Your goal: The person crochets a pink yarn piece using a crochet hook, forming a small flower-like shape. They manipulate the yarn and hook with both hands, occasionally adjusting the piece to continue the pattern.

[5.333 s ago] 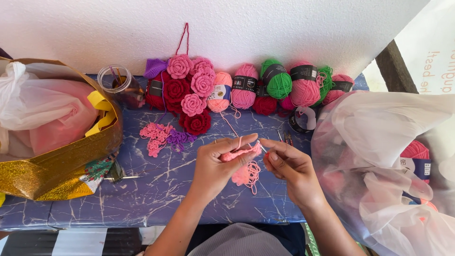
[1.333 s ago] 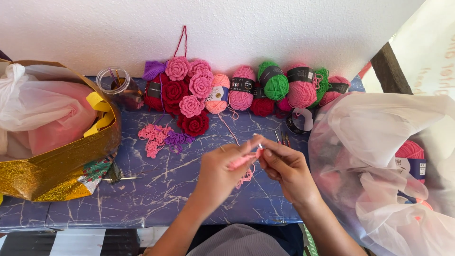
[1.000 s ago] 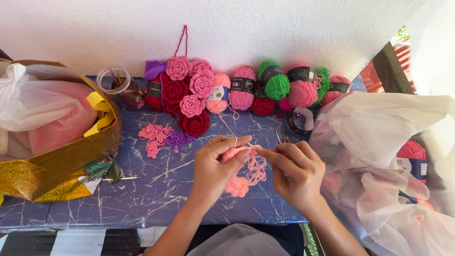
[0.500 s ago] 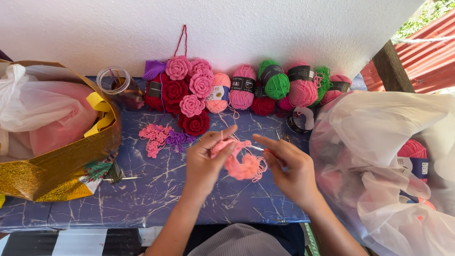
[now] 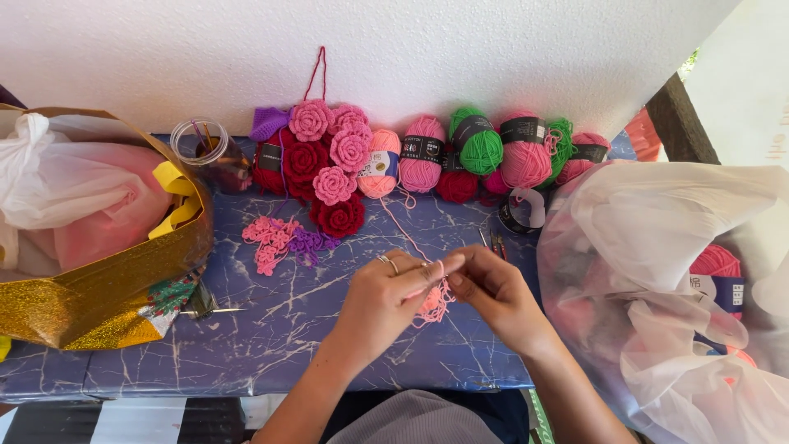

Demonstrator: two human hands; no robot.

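Observation:
My left hand point(image 5: 386, 298), with rings on two fingers, pinches a small pink crochet piece point(image 5: 434, 301) just above the blue marbled table point(image 5: 271, 329). My right hand point(image 5: 496, 292) meets it from the right, fingers closed on the same work; any hook it holds is hidden. A pink yarn strand point(image 5: 400, 224) runs from the piece up to a peach-pink yarn ball point(image 5: 380, 164) at the wall.
Yarn balls in pink, green and red point(image 5: 481, 152) line the wall beside crocheted roses point(image 5: 327, 168). Small pink and purple crochet bits point(image 5: 279, 240), a glass jar point(image 5: 205, 150), a gold glitter bag point(image 5: 99, 279) at left, a clear plastic bag of yarn point(image 5: 674, 288) at right.
My hands drew apart and spread the pink piece, then came back together over the table; the piece is now bunched between my fingertips.

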